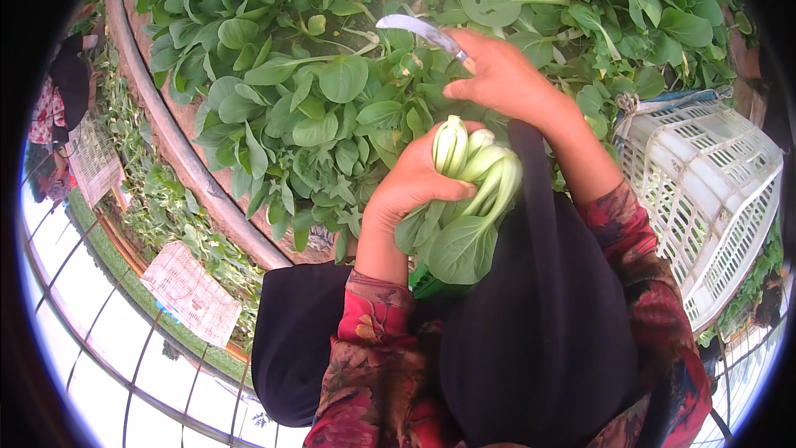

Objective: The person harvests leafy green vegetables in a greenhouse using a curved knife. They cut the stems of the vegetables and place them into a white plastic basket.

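My left hand (413,177) is closed around a bunch of bok choy (488,177). Its pale, cut stem ends point up and its green leaves hang down over my wrist. Just above it, my right hand (504,74) grips a small knife by its handle, most of which my fingers hide. The curved metal blade (420,31) points to the upper left, over the plants and apart from the bunch. Leafy bok choy plants (342,81) grow densely in front of both hands.
A white plastic crate (678,168) with rope at its corner stands close on my right. Along the left of the bed runs a long pipe (186,155). Beyond it are a pale crate (193,292), another crate (96,158) and a person (65,87).
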`<state>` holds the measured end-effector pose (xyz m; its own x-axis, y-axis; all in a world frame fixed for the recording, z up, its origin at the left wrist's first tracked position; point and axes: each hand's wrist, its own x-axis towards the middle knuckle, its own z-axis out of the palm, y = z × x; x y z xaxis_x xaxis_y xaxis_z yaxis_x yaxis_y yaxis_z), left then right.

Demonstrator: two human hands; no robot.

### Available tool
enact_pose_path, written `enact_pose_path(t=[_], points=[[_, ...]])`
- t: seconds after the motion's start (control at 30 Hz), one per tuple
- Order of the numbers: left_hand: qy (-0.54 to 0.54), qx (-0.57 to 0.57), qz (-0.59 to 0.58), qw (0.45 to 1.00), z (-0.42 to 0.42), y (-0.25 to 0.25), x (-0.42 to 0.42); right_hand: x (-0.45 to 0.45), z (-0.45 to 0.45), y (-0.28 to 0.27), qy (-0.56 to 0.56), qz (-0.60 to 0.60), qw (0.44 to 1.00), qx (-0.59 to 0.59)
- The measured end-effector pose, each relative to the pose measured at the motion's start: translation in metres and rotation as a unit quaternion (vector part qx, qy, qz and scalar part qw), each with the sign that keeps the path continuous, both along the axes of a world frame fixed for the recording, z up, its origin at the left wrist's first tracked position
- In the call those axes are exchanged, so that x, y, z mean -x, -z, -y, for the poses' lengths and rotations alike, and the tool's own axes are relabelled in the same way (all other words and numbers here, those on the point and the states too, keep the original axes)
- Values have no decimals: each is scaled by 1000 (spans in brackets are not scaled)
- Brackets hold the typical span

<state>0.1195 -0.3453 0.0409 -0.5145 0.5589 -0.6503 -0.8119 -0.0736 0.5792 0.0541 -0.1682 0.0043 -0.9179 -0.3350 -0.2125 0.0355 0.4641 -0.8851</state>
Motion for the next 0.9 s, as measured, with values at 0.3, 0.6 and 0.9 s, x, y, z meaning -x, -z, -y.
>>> enact_pose_path(t=[0.3, 0.6, 0.9], points=[[-92, 244, -53, 964, 52, 31, 4, -7, 1, 118, 240, 282, 920, 132], [-111, 258, -35, 959, 73, 40, -4, -51, -29, 63, 269, 148, 947, 94], [-50, 235, -51, 969, 64, 35, -11, -89, -1, 51, -81, 94, 991, -47]])
